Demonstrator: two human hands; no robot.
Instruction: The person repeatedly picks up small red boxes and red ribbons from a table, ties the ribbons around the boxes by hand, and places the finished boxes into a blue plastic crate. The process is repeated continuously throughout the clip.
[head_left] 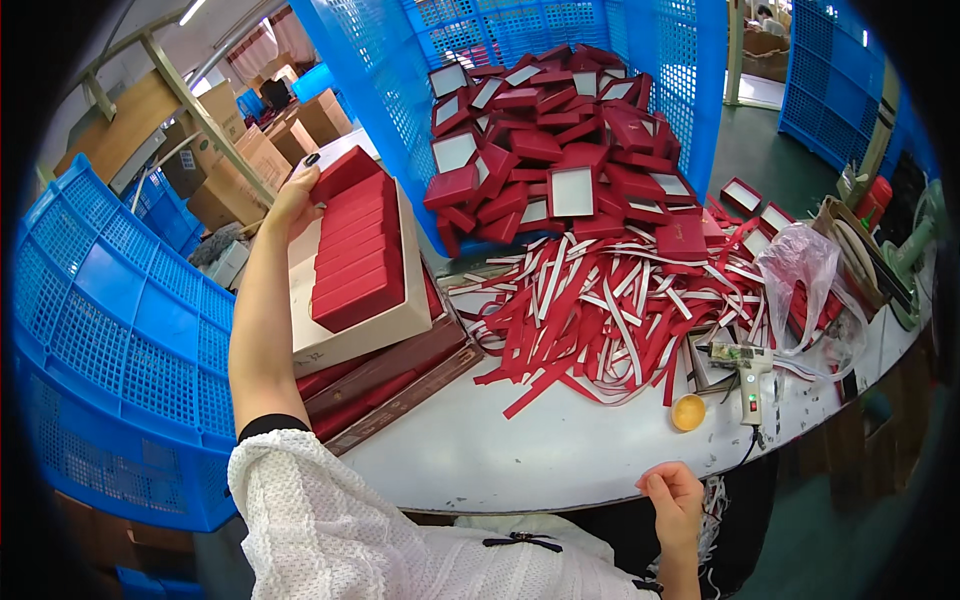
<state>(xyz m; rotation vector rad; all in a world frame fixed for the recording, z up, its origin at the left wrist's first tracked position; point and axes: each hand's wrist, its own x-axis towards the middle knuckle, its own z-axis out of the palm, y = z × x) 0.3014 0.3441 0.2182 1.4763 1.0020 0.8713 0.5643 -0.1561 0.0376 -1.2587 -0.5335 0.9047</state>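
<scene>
My left hand (295, 207) reaches to the far end of a white carton (415, 295) and grips a red box (347, 174) there. A row of similar red boxes (358, 265) stands packed in that carton, which rests on a brown carton (400, 398) with more red pieces inside. Beside the table's near edge, my right hand (673, 500) is closed, its fingers curled in, and no object shows in it. Nearest to it on the table are a small round yellow container (688, 412) and a white glue gun (750, 385) with a dark cable.
A heap of red and white strips (600, 310) covers the table's middle. Behind it, a blue crate (680, 70) spills red box parts (535, 146). A clear plastic bag (797, 265) and a green fan (915, 250) stand right; another blue crate (130, 310) stands left.
</scene>
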